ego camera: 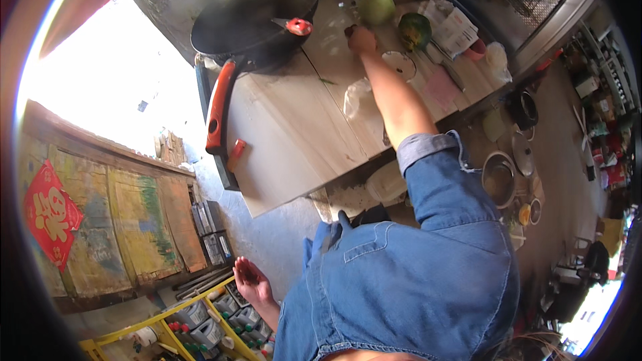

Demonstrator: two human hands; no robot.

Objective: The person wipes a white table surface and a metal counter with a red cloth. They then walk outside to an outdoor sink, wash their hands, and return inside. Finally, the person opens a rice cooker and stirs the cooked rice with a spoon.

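My right hand (362, 40) reaches over the tiled counter (286, 130), its fingers closed around a small dark thing. A green bottle gourd (376, 4) stands just beyond it, and a green-and-orange squash (415, 31) lies to its right. Low at the left, away from the counter, my left hand (251, 281) is half cupped with its palm up; I cannot tell whether the dark patch there is shadow or something small. A large black wok (241, 15) with an orange handle (220, 105) sits at the back left. A red-handled utensil (297, 26) lies across its rim.
A red lighter-like thing (236, 154) lies near the counter's left edge. Nearer my right forearm are a plastic bag (357, 99), a white lid (399, 65) and a pink cloth (441, 87). Steel pots (498, 179) stand below at right; a yellow rack (163, 328) holds bottles at lower left.
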